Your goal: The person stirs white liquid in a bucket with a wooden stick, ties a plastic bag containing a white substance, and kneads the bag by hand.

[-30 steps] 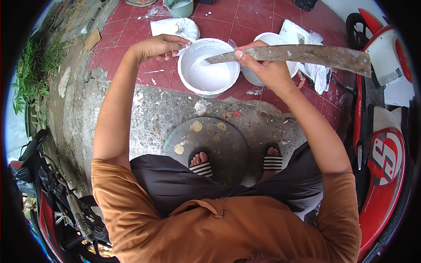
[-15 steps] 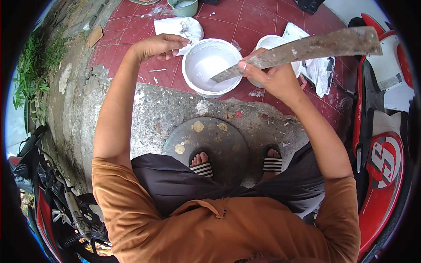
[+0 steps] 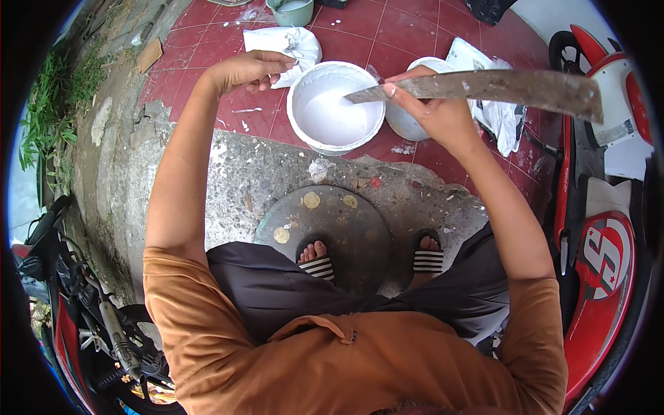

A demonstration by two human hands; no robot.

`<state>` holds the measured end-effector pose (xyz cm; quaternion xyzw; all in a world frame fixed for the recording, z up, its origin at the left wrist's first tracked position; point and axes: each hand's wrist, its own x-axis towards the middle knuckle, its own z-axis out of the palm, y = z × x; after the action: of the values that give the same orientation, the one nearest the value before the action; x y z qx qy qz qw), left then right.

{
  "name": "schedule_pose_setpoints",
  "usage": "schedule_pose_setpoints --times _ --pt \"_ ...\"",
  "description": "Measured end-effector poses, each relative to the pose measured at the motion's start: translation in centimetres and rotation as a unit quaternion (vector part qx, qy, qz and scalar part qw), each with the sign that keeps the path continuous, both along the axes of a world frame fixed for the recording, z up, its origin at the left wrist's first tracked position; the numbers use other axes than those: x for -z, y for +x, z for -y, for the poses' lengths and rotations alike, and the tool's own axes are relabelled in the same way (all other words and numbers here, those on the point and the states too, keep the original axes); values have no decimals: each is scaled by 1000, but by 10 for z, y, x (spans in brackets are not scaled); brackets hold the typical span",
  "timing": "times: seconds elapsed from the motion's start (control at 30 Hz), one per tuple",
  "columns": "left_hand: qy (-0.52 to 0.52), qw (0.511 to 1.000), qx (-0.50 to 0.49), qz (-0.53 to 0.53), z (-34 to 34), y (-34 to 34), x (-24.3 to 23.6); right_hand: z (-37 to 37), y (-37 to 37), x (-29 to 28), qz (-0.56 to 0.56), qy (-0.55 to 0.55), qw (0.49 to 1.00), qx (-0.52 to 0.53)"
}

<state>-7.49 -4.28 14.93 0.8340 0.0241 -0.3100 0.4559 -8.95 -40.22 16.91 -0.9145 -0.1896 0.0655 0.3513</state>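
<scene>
In my right hand [image 3: 436, 114] is a long, flat wooden slat [image 3: 498, 88], stained and worn. Its narrow end reaches into a white bucket [image 3: 301, 133] with smooth white liquid [image 3: 328, 117] inside; the other end sticks out to the right. To the left of the bucket, my left hand [image 3: 254, 72] hovers with bent fingers, thumb and forefinger close together. What they pinch, if anything, cannot be made out. Just beyond that hand lies a white bag [image 3: 294, 45] on the tiles.
A second white bucket [image 3: 408, 126] stands partly behind my right hand. Beyond are a green pail [image 3: 294, 14] and white plastic packaging [image 3: 503, 128]. Red tiles [image 3: 408, 31] meet rough concrete [image 3: 228, 166] by a round slab [image 3: 346, 221]. Motorbikes stand right [image 3: 602, 263] and left [image 3: 114, 332].
The slat has swung: its tip moved right and farther away in the bucket, while its outer end came nearer. My right hand turned with it; my left hand barely moved.
</scene>
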Motion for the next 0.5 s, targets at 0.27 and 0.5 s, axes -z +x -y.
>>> schedule_pose_setpoints --times 0.27,0.5 --pt "1 1000 -1 -10 -7 -2 2 -13 -13 -21 -48 149 984 -81" --pt "7 1000 -12 -4 -3 -4 2 -27 -23 -7 14 136 986 -100"
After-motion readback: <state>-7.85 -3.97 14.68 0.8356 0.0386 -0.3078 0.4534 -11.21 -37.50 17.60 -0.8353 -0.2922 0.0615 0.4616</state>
